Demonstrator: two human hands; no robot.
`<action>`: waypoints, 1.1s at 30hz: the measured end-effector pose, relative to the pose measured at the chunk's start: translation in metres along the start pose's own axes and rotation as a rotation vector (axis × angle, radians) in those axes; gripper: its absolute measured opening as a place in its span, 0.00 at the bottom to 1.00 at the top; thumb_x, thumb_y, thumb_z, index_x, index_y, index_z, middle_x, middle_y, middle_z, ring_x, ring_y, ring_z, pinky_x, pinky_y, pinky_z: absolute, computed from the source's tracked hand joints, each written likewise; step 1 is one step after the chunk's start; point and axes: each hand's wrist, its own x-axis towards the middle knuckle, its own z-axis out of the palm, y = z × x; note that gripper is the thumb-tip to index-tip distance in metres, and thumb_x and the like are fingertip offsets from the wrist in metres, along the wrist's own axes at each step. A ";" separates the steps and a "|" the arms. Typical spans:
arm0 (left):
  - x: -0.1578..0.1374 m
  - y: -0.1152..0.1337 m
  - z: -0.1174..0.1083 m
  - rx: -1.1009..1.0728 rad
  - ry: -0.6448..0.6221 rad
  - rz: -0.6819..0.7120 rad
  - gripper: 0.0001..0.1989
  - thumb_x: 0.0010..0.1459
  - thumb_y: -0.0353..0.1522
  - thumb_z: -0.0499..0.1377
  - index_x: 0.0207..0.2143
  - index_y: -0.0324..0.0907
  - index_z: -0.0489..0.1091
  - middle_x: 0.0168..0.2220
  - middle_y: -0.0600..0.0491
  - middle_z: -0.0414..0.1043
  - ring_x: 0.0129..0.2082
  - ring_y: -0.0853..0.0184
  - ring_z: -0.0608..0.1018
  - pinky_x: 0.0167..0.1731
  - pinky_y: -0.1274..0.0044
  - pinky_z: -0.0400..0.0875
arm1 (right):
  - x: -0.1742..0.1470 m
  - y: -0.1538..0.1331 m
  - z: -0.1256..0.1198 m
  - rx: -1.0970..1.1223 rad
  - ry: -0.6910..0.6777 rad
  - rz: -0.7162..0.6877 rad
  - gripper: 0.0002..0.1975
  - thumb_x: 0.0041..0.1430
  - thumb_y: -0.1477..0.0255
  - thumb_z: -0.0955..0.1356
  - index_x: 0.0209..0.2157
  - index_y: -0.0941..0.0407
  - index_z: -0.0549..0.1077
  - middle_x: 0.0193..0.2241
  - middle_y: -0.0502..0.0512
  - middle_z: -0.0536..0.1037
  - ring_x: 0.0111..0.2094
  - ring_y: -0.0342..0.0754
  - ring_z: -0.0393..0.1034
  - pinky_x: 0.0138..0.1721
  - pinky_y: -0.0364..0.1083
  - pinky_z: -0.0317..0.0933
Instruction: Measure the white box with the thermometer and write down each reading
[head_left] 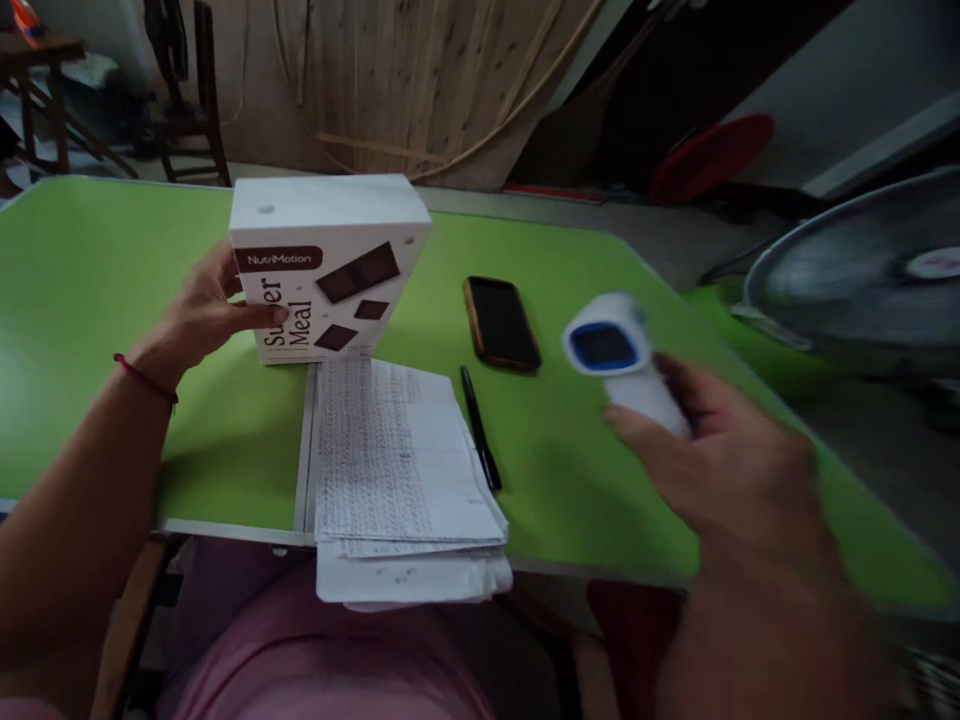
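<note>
White cardboard box point(330, 275) is gripped at its left end by the left hand point(196, 312), above the green tabletop point(75, 270).
Its long axis is turned roughly left to right, well apart from the right hand point(724, 450), in which a white plastic pistol-shaped device with a blue-rimmed screen point(626, 355) is grasped. Between them, a black brown-edged phone point(501, 322) and slim black pen point(480, 428) are laid.

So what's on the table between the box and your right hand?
In the head view, the phone lies on the table between the box and the right hand, with the pen nearer the person.
</note>
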 end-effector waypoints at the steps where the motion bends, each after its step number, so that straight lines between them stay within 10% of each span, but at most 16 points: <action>1: -0.001 0.000 0.000 0.010 0.021 0.011 0.33 0.45 0.38 0.73 0.52 0.40 0.66 0.55 0.45 0.72 0.56 0.54 0.74 0.50 0.65 0.77 | -0.005 -0.013 0.002 0.222 0.085 0.037 0.16 0.47 0.65 0.71 0.40 0.51 0.73 0.40 0.63 0.77 0.35 0.56 0.72 0.35 0.55 0.65; 6: -0.007 0.016 0.004 0.034 0.125 0.068 0.31 0.48 0.40 0.73 0.53 0.42 0.68 0.52 0.55 0.75 0.52 0.58 0.76 0.51 0.65 0.76 | -0.039 -0.074 0.011 0.894 -0.323 0.097 0.19 0.45 0.71 0.72 0.42 0.49 0.73 0.29 0.53 0.72 0.28 0.49 0.66 0.27 0.49 0.62; 13: -0.015 0.035 0.022 -0.073 0.053 -0.074 0.22 0.51 0.41 0.71 0.45 0.40 0.75 0.45 0.48 0.79 0.42 0.57 0.81 0.38 0.69 0.80 | -0.078 -0.133 0.025 1.319 -0.758 0.368 0.18 0.47 0.56 0.74 0.28 0.56 0.72 0.23 0.52 0.67 0.22 0.42 0.58 0.21 0.43 0.56; 33: -0.010 0.024 0.018 0.151 -0.019 -0.208 0.26 0.48 0.51 0.70 0.41 0.40 0.78 0.39 0.47 0.79 0.36 0.59 0.81 0.27 0.77 0.75 | -0.104 -0.131 0.069 1.323 -0.674 0.363 0.18 0.61 0.53 0.68 0.34 0.56 0.71 0.28 0.52 0.68 0.27 0.44 0.59 0.28 0.45 0.57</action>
